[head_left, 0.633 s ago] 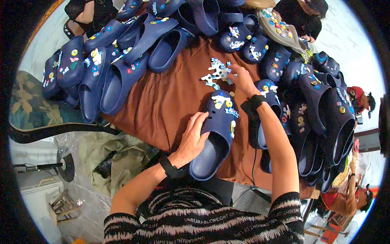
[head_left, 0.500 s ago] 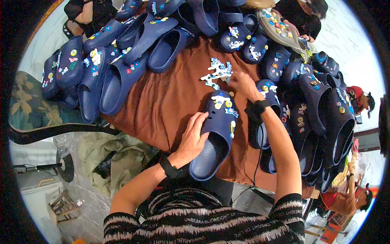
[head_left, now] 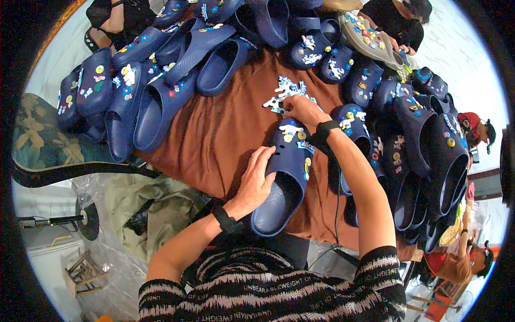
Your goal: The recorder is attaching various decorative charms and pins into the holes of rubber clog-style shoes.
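Note:
A navy blue clog [head_left: 277,201] lies in front of me, toe pointing away, its heel end toward my body. White, blue and yellow shoe charms sit on its toe and right side, and several bare holes show on its left. My left hand [head_left: 253,180] grips the clog's left edge, thumb over the rim of the opening. Just beyond the toe is a small pile of loose white and blue charms [head_left: 287,88]. My right hand [head_left: 304,111] reaches over that pile with fingers pinched at its near side, on a charm partly hidden by the fingers.
Brown cloth [head_left: 214,134] covers the table. Decorated navy clogs [head_left: 120,112] crowd its left and far sides, with more clogs [head_left: 424,139] along the right. A beige clog [head_left: 370,40] lies far right. Other people [head_left: 399,24] are at the far side. A black cable [head_left: 337,214] hangs near my right forearm.
My right hand has moved left and a little nearer, from the right of the charm pile onto its near edge. My left hand and the clog stay in place.

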`<act>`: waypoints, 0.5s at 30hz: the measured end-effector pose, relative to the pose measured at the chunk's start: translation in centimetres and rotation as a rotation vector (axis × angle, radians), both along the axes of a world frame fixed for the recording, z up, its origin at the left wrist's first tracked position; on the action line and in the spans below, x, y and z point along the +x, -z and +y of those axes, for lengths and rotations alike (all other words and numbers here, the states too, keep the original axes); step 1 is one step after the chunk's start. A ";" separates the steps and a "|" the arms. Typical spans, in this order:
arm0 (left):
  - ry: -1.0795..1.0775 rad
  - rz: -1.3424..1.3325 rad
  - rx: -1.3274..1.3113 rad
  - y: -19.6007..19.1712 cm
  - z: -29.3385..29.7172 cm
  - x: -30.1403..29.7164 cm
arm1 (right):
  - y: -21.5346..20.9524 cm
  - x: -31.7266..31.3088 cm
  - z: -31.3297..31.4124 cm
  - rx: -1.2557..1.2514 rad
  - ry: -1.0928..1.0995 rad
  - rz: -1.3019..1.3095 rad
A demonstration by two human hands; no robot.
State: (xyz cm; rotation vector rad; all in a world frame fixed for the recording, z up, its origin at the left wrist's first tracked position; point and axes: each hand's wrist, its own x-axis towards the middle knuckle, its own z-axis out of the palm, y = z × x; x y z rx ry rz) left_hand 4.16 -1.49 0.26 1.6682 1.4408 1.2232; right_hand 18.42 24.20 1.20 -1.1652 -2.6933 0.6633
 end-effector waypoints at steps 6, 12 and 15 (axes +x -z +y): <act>0.034 -0.041 -0.026 -0.2 0.0 0.2 | 0.1 1.1 0.8 -0.077 0.071 0.088; -0.012 -0.013 0.049 0.4 0.0 0.0 | -3.8 2.5 -2.2 0.065 0.052 0.253; -0.016 -0.019 0.030 0.5 -0.1 0.1 | -6.1 3.2 -7.3 -0.157 0.076 0.328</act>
